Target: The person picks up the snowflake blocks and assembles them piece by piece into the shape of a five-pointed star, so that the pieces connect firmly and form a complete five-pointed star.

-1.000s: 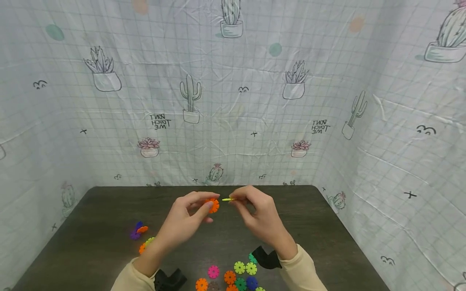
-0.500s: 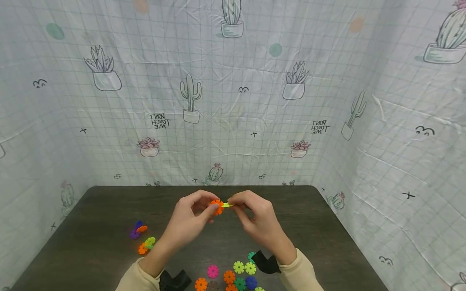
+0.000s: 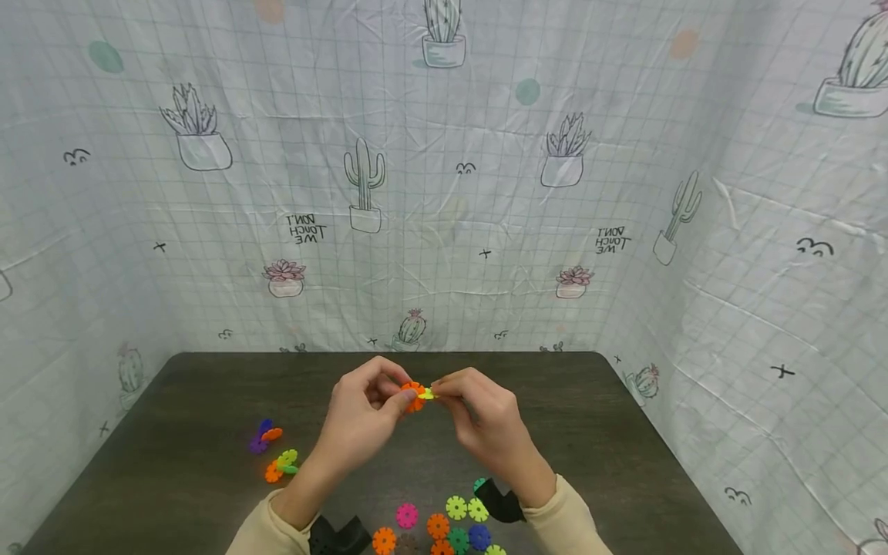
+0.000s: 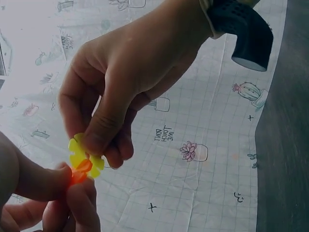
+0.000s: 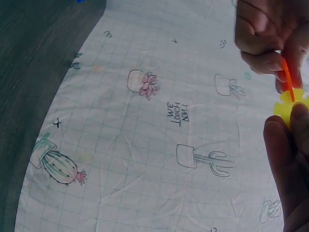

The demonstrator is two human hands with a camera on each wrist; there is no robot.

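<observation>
Above the table, my left hand (image 3: 361, 416) pinches an orange notched disc (image 3: 415, 405) between thumb and fingers. My right hand (image 3: 489, 412) pinches a yellow notched disc (image 3: 427, 394) by its right side. The two discs meet edge to edge, set crosswise. In the right wrist view the orange disc (image 5: 288, 79) appears edge-on, its lower end at the notched rim of the yellow disc (image 5: 284, 110). From the left wrist, the yellow disc (image 4: 76, 151) is seen broadside behind the orange disc (image 4: 81, 173). Fingertips cover parts of both.
Several loose notched discs, including a pink disc (image 3: 407, 516) and a blue disc (image 3: 479, 537), lie at the table's front. At the left are a joined purple, blue and orange cluster (image 3: 259, 445) and an orange, yellow and green cluster (image 3: 275, 470). Printed cloth (image 3: 444, 193) surrounds the dark table (image 3: 590, 462).
My hands have come together. The yellow disc has moved left against the orange one, closing the gap between them. My left fingers have curled in more around the orange disc.
</observation>
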